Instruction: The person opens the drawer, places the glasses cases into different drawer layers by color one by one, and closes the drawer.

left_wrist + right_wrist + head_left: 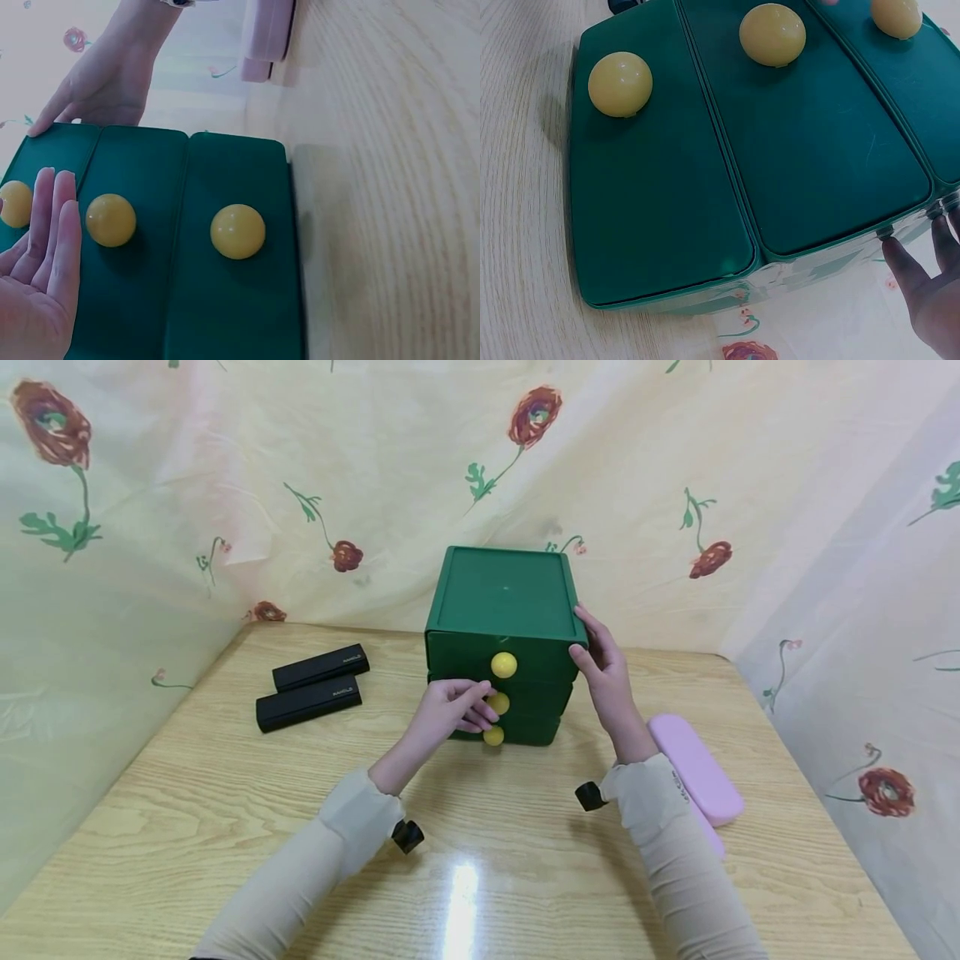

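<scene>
A green drawer cabinet (510, 593) stands on the table, three drawers high, all of them closed. Each drawer front carries a round yellow knob: top (504, 665), middle (500, 702) and bottom (492, 736). Before the knobs is my left hand (456, 706), its fingers extended near the top and middle ones in the left wrist view. No knob is gripped by it. On the cabinet's right side rests my right hand (606, 668), thumb by the front top corner. In the right wrist view its fingertips (897, 255) touch the side wall.
Two black oblong cases (321, 668) lie on the table left of the cabinet. Two pink cases (697, 768) lie to the right, partly behind my right forearm. Flower-printed cloth (405, 477) hangs behind and at both sides of the wooden table (225, 827).
</scene>
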{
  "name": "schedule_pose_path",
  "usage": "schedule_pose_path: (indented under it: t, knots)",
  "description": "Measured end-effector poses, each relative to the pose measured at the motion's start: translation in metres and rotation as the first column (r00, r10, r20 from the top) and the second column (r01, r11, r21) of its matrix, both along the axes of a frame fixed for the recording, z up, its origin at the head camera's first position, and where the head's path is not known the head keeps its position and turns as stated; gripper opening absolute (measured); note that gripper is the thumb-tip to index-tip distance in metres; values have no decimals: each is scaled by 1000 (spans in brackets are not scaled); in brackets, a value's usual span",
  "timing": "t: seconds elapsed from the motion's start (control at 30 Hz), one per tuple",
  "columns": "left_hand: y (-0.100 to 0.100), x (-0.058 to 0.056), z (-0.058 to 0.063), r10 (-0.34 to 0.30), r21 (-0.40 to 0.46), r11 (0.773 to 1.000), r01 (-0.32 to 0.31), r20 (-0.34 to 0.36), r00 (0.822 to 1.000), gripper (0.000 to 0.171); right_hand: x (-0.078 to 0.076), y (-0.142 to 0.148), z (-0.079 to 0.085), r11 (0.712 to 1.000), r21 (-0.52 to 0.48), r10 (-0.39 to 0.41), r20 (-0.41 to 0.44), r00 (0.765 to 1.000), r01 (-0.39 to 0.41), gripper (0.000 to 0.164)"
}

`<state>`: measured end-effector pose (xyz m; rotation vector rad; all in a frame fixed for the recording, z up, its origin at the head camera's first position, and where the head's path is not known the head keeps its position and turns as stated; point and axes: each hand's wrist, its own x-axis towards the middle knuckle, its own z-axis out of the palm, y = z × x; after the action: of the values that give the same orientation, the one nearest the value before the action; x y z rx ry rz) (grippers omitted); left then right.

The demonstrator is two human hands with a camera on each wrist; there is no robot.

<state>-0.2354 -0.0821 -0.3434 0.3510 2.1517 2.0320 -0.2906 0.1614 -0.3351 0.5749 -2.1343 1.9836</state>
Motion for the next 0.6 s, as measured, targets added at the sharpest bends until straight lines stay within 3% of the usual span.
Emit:
schedule_pose_path:
  t: [0.6]
  knots:
    - [-4,-7,-19,43,-65,997,-34,132,990,40,0,0,-1,1000,1,-4,-2,1000,4,49]
